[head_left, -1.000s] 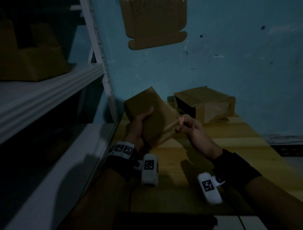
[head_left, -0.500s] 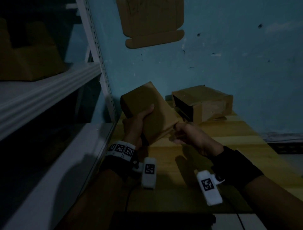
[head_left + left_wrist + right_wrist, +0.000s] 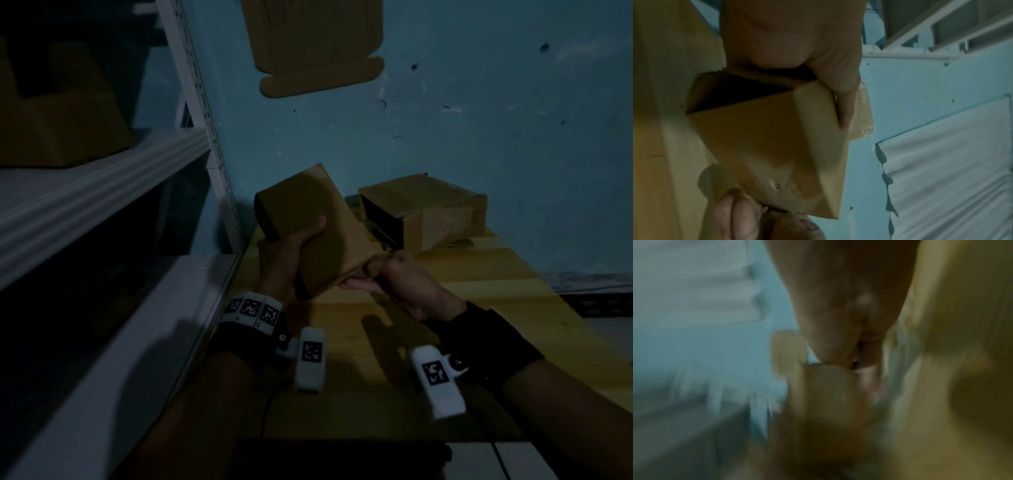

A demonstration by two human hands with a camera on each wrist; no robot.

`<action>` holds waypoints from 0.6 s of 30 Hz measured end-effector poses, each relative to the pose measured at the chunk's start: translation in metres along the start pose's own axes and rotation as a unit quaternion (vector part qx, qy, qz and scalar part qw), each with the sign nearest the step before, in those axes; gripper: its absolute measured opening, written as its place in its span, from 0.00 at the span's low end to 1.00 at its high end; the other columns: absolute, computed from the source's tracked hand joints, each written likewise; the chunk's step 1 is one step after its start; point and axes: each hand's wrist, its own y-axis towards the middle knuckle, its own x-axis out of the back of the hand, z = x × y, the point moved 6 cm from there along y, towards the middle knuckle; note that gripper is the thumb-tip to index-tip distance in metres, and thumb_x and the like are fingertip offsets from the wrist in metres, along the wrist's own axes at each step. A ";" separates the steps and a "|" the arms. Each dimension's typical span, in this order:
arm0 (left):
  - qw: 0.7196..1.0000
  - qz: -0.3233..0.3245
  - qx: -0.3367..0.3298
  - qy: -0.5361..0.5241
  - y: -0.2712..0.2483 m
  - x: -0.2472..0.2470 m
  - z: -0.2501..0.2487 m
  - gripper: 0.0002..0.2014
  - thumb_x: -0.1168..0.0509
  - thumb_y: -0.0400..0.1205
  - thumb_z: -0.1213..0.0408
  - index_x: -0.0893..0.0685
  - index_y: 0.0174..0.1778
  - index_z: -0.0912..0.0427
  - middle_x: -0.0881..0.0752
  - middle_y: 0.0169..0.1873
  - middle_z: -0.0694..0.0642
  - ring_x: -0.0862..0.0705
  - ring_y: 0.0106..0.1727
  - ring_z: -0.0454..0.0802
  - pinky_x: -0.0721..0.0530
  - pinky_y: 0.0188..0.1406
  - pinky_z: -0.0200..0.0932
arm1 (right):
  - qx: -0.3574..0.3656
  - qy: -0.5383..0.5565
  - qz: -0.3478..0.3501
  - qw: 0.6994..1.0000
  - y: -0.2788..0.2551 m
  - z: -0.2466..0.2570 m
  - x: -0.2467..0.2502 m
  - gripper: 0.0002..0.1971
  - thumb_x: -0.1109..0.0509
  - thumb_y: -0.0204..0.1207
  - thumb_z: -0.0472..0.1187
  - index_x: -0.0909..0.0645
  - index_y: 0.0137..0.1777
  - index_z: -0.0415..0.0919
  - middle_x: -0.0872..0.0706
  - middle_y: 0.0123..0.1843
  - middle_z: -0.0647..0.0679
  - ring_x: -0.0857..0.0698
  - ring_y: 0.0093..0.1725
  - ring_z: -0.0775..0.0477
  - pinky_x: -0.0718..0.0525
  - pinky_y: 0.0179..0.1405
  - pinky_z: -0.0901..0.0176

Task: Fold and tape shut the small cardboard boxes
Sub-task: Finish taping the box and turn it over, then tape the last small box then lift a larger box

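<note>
A small brown cardboard box (image 3: 310, 219) is held tilted above the wooden table (image 3: 445, 294). My left hand (image 3: 291, 250) grips its left side, thumb on the top face. My right hand (image 3: 383, 274) pinches the box's lower right corner, thumb and fingers curled on its edge. In the left wrist view the box (image 3: 772, 146) shows an open dark gap at one end, with my left hand's thumb (image 3: 844, 104) along its edge and my right hand's fingertips (image 3: 740, 211) at the near corner. The right wrist view is blurred; my fingers (image 3: 865, 366) meet the cardboard (image 3: 830, 386).
A second cardboard box (image 3: 424, 209) lies on its side against the blue wall, open end facing left. A flat cardboard blank (image 3: 315, 44) hangs on the wall above. White metal shelving (image 3: 102, 195) with more cardboard stands at the left.
My right hand moved down and left along the box's lower edge and now grips its corner. The box tilted slightly; my left hand kept its hold.
</note>
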 end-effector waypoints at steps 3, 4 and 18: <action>1.000 0.023 0.017 0.011 -0.001 0.001 0.001 0.48 0.11 0.46 0.45 0.14 0.64 0.56 0.08 0.54 0.58 0.09 0.52 0.61 0.11 0.51 0.66 | 0.017 -0.089 -0.040 0.995 -0.002 -0.001 0.006 0.11 0.39 0.84 0.20 0.16 0.58 0.20 0.09 0.54 0.25 0.07 0.54 0.31 0.08 0.58 0.43; 0.999 0.028 0.020 0.013 0.000 0.002 0.001 0.48 0.11 0.47 0.46 0.14 0.64 0.56 0.08 0.53 0.58 0.09 0.52 0.62 0.11 0.52 0.67 | 0.017 -0.094 -0.041 0.995 -0.003 -0.002 0.006 0.10 0.39 0.85 0.21 0.15 0.57 0.21 0.09 0.53 0.25 0.07 0.53 0.32 0.07 0.55 0.44; 0.971 0.163 0.103 0.143 -0.011 0.033 -0.006 0.26 0.22 0.65 0.60 0.18 0.59 0.56 0.10 0.55 0.62 0.11 0.55 0.62 0.12 0.45 0.54 | 0.092 0.003 -0.073 0.993 -0.010 0.040 0.071 0.25 0.46 0.81 0.17 0.17 0.65 0.39 0.08 0.46 0.38 0.08 0.43 0.47 0.08 0.42 0.61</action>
